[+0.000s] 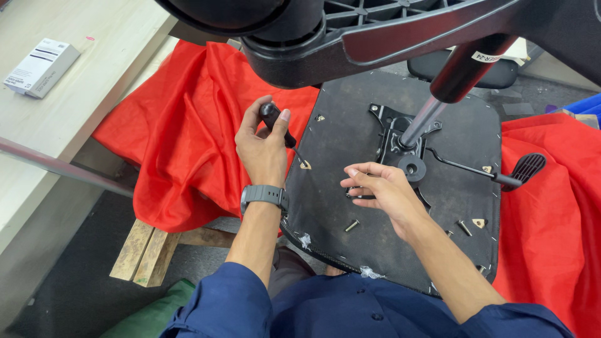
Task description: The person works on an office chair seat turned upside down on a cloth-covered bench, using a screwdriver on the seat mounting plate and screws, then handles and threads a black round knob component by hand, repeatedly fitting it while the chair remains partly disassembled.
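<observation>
- This looks like a furniture assembly or repair workshop.
- An upturned office chair seat (400, 188) lies with its black underside up and a metal mechanism plate (400, 134) bolted on.
- Loose bolts (352, 225) lie scattered on the seat underside.
- A red cloth (181, 131) is spread under the work as padding.
- A wooden pallet (147, 253) sits on the dark floor below.
- A pale workbench (94, 75) at one side carries 1 small white box (41, 67).

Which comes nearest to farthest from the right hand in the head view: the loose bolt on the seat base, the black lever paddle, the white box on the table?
From the right hand:
1. Loose bolt, just below-left on the seat base.
2. Black lever paddle, out to the right.
3. White box, far upper left on the table.
</observation>
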